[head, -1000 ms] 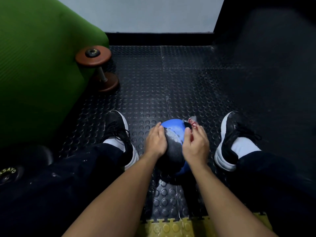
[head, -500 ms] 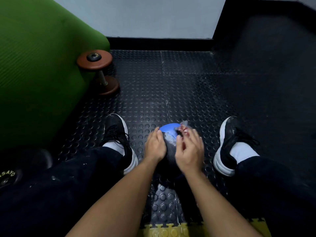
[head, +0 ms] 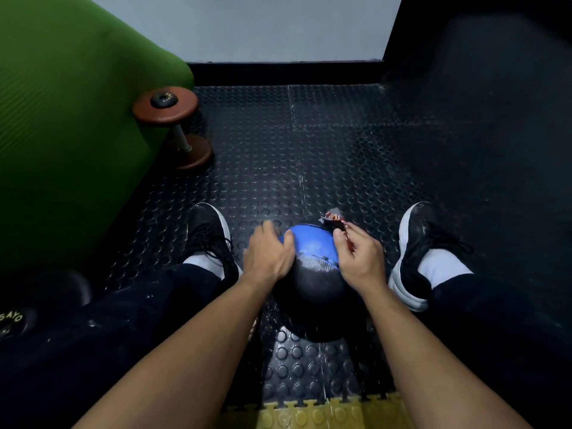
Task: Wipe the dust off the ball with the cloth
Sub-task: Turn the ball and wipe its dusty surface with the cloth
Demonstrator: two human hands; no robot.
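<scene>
- The ball [head: 312, 274] sits on the studded black floor mat [head: 325, 144] between the person's two feet, near the lower middle of the view; its far part is blue, its near part black, with a pale dusty patch where the two colours meet.
- The left hand [head: 268, 253] rests on the ball's left side, its fingers curved over the surface and its thumb lying on the blue part — the fingertips are blurred.
- The right hand [head: 360, 258] is at the ball's right side, fingers curled, pinching the cloth [head: 335, 219] between thumb and forefinger.
- The cloth is a small scrap, grey with a red and white pattern; its free end sticks up past the fingertips at the ball's far right edge. Whether it touches the ball there I cannot tell.
- A black shoe with a white sole stands on each side: the left shoe [head: 207, 233] just left of the left hand, the right shoe [head: 418, 243] right of the right hand.
- Far left, a brown dumbbell [head: 173, 125] stands on end beside a large green mat [head: 62, 119] — its upper disc touches the green surface.
- A yellow interlocking strip [head: 325, 413] edges the floor at the near side.
</scene>
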